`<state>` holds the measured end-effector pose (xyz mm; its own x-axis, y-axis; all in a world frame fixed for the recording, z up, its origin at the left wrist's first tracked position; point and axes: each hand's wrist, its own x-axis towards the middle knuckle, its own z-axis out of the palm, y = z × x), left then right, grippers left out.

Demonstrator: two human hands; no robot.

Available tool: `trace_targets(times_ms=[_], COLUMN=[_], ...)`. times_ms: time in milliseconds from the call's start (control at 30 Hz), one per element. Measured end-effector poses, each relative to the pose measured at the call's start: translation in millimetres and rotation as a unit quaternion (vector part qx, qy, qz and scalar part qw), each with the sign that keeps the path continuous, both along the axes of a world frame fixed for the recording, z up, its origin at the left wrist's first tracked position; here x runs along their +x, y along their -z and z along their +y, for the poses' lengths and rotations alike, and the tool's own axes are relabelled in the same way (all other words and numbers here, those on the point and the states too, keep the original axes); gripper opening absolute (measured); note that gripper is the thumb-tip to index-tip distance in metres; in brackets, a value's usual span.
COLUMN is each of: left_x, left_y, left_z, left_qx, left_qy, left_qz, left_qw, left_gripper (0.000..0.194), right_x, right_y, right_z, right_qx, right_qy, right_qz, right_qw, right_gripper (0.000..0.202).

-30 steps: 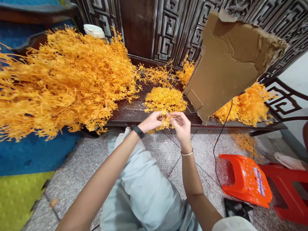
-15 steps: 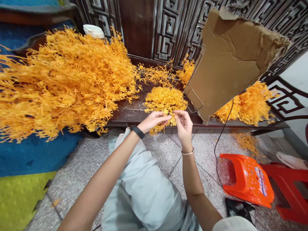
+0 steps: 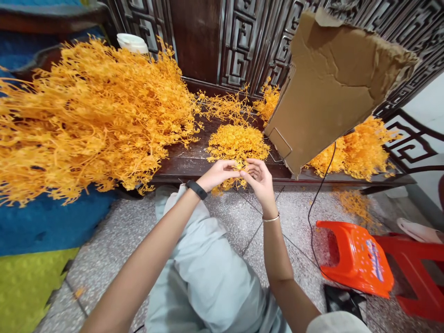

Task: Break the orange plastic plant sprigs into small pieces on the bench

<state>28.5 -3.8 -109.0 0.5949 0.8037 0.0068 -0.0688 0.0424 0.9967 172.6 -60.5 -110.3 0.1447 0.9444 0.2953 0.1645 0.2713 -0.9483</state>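
Both of my hands meet at the front edge of a dark wooden bench point(image 3: 183, 165). My left hand point(image 3: 222, 174), with a black band at the wrist, pinches a small orange plastic flower piece point(image 3: 240, 166). From the other side my right hand point(image 3: 259, 181) closes on the same piece, thumb against the left fingertips. Just behind the fingers sits a small heap of orange plastic flower pieces point(image 3: 239, 141). A few more orange strands hang below my hands at the bench edge. The fingers partly hide the held piece.
A large pile of orange plastic stems point(image 3: 104, 115) fills the left. A cardboard sheet point(image 3: 333, 83) leans at right, with another orange pile point(image 3: 364, 148) behind it. A black cable point(image 3: 314, 208) runs down to the floor by an orange plastic stool point(image 3: 360, 259). A white tub point(image 3: 132, 43) stands at back.
My right hand has shifted slightly left, and its thumb now meets my left fingertips. My left hand has barely moved.
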Motion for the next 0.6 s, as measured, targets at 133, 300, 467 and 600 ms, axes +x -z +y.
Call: trace_targets(times_ms=[133, 300, 467, 600], left_x=[-1, 0, 3, 4], left_y=[-1.7, -2.1, -5.6, -10.6], left_z=[-1, -1, -4, -7], left_qx=[0.017, -0.002, -0.013, -0.02], left_qy=[0.0, 0.006, -0.008, -0.025], left_qz=[0.024, 0.015, 0.022, 0.012], left_qw=[1.0, 1.0, 1.0, 0.999], left_gripper=[0.017, 0.016, 0.011, 0.009], right_x=[3, 1, -7, -12], right_y=[0.7, -0.6, -0.2, 0.6], right_z=[2, -1, -5, -6], right_qx=[-0.059, -0.046, -0.011, 0.02], right_qy=[-0.022, 0.039, 0.109, 0.121], right_qz=[0.042, 0.058, 0.059, 0.078], right_qw=[0.997, 0.997, 0.992, 0.989], right_gripper=[0.017, 0.017, 0.018, 0.011])
